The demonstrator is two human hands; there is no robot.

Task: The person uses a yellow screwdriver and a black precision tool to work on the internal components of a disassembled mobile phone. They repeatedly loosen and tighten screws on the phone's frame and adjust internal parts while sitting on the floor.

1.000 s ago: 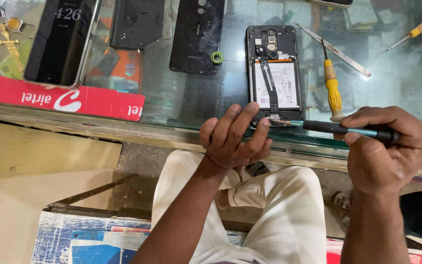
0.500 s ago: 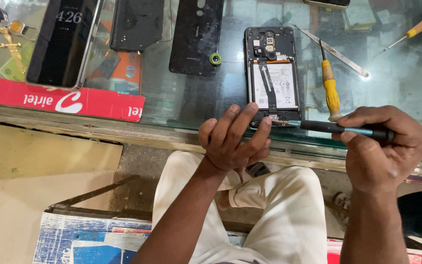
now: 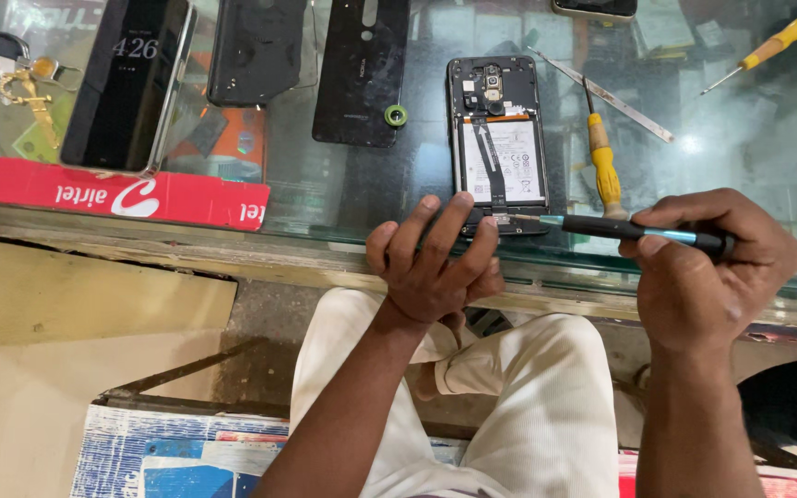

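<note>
At the far left of the glass desk [image 3: 325,198] lay a bunch of keys [image 3: 20,88], then a dark phone with a lit screen [image 3: 126,83] above a red strip [image 3: 103,192] along the desk edge. Next came a black case [image 3: 255,51] and a black back cover [image 3: 360,69] with a small green ring [image 3: 396,115] beside it. The left hand [image 3: 431,263] reached up from the lap, forearm raised, its fingers spread and pressing the near end of the opened phone [image 3: 497,138], which lay flat near the desk's front edge. Just right of that phone lay a yellow-handled screwdriver [image 3: 603,161] and metal tweezers [image 3: 606,95]. The right hand [image 3: 703,277], wrist bent inward, kept its grip clenched round a black and blue screwdriver [image 3: 629,229], whose tip touched the phone's lower edge. Another yellow screwdriver [image 3: 781,37] lay at the far right.
</note>
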